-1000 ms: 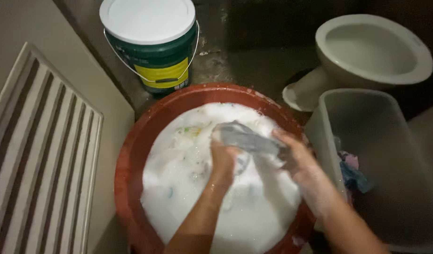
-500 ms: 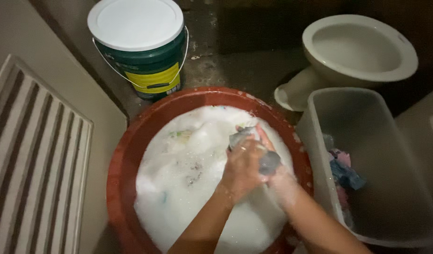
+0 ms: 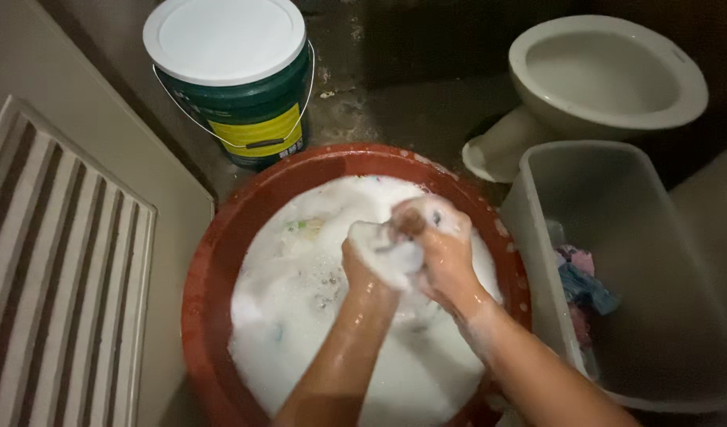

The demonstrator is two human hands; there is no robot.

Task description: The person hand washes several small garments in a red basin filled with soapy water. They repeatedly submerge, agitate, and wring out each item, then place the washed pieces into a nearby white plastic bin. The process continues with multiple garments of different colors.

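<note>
Fingers: the fingers of both hands are curled tight around one small soapy cloth [image 3: 391,255], so they are closed on it, not spread out.
Left hand: the left hand [image 3: 371,265] squeezes the near side of the cloth, and foam covers most of its knuckles.
Right hand: the right hand [image 3: 438,245] grips the far side of the cloth and presses against the left hand. It is white with suds too.
Cloth: it is bunched up in a little ball between the two hands, just above the foam in the middle of the red tub [image 3: 213,269]. Only a small grey bit peeks out.
Red tub: it is big and round, and it sits on the wet dark floor [image 3: 403,111]. It is full of white foam [image 3: 300,316], with small coloured bits showing near its far side.
Bucket: a green bucket [image 3: 245,119] with a white lid and a yellow label stands just behind the tub.
Grey bin: a see-through grey bin [image 3: 537,229] touches the tub's right side. Some pink and blue clothes [image 3: 581,281] lie inside it.
Toilet: a pale toilet bowl [image 3: 608,71] sits behind the tub, to the right, past the bin.
Striped mat: a brown and cream striped mat [image 3: 55,277] lies left of the tub on a raised pale step.
</note>
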